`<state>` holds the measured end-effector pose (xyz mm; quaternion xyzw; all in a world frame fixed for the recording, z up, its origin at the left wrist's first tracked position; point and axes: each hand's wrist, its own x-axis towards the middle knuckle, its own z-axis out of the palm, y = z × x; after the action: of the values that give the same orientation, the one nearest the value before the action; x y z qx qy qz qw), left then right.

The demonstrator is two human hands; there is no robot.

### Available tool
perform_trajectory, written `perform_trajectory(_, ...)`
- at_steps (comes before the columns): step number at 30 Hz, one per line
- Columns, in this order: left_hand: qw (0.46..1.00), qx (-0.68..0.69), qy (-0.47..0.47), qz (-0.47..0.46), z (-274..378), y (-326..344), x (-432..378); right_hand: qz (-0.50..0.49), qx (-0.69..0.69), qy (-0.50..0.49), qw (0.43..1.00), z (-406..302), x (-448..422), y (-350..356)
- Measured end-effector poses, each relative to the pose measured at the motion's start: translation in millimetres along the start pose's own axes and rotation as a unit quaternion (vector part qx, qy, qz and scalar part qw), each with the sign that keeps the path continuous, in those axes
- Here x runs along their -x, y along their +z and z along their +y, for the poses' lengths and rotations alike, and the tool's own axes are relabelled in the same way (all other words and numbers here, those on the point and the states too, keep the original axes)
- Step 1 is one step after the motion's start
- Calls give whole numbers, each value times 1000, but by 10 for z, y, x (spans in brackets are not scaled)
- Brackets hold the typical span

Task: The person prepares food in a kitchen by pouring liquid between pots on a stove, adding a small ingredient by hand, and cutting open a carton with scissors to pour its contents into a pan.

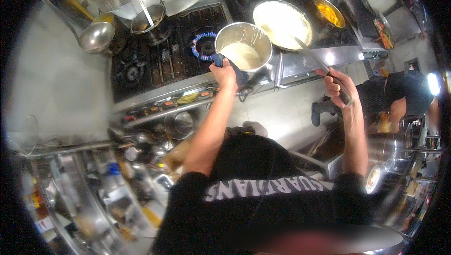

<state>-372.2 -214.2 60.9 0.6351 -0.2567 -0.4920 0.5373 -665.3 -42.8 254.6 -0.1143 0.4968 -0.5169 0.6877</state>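
Note:
My left hand (pixel 225 75) grips a folded dark blue cloth (pixel 239 76) against the near rim of a steel pot (pixel 262 45), which is tilted and holds a creamy pale liquid (pixel 241 56). The pot's far side overlaps the rim of a wide pan (pixel 308 31) of bright white, creamy contents (pixel 278 22). My right hand (pixel 338 87) is closed around the dark handle of a long utensil (pixel 310 52); its far end reaches into the wide pan. The pan's metal handle (pixel 278 72) points toward me. Whether liquid is flowing between pot and pan cannot be told.
A gas burner (pixel 204 46) burns with blue flame left of the pot. Farther left stand a pot with a strainer (pixel 149 20) and a steel bowl (pixel 97 37). A small pan of yellow-orange pieces (pixel 330 13) is at the right. Another person (pixel 394 93) stands at right.

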Motion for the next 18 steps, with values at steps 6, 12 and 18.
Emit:
perform_trajectory(6,999,32,-15,-21,36,-50,-3,-14,-2,13,1000,-38,369,230)
perform_trajectory(12,985,137,-99,-36,108,-151,58,50,129,-13,990,326,541,435)
perform_trajectory(18,966,209,-151,-16,38,-172,39,92,413,-75,903,826,500,586)
